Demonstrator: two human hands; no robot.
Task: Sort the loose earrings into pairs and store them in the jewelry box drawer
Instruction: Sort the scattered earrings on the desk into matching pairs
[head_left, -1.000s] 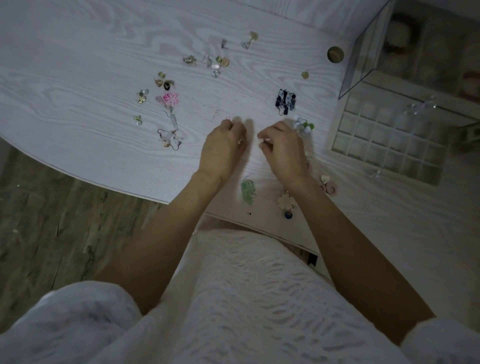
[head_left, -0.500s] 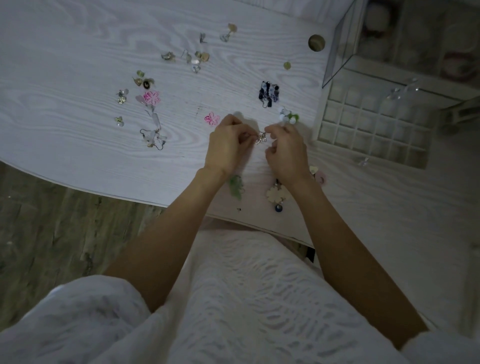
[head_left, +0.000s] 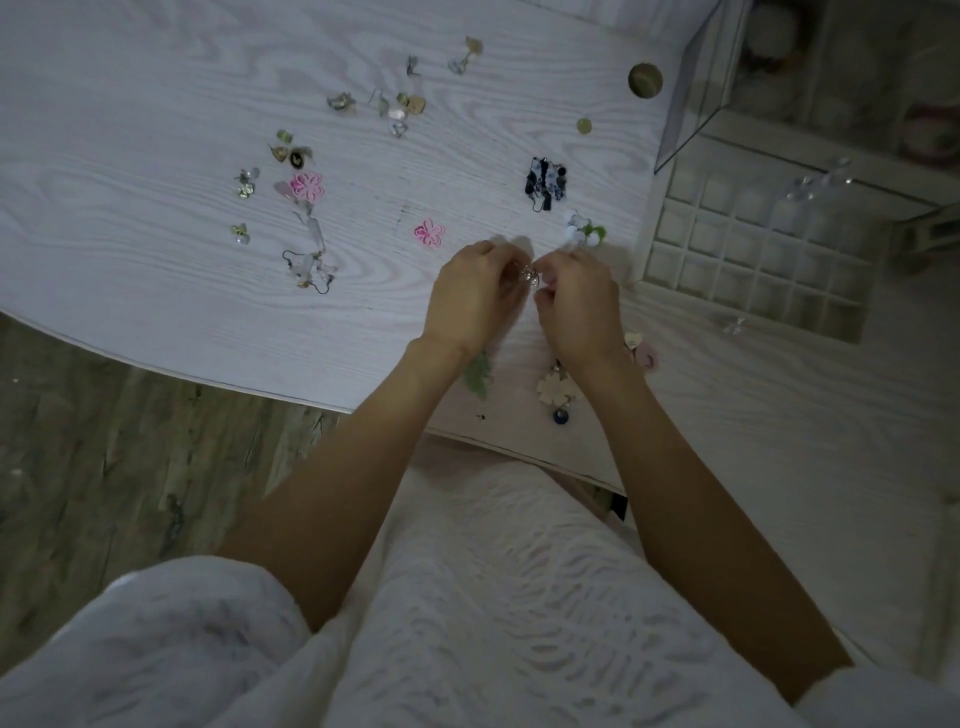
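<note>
Left hand (head_left: 475, 299), right hand (head_left: 579, 301) pinch small sparkly earrings (head_left: 530, 274) | detail unreadable | green earring (head_left: 478, 376) half-hidden

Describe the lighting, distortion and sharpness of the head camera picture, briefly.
Head view: dim, flat, bluish light, with only faint shadows beyond the left hand and right hand; wide-angle lens bows the table edge; the small earring between the fingertips is too tiny and soft to make out; the jewelry box at upper right is murky and low in contrast.
</note>
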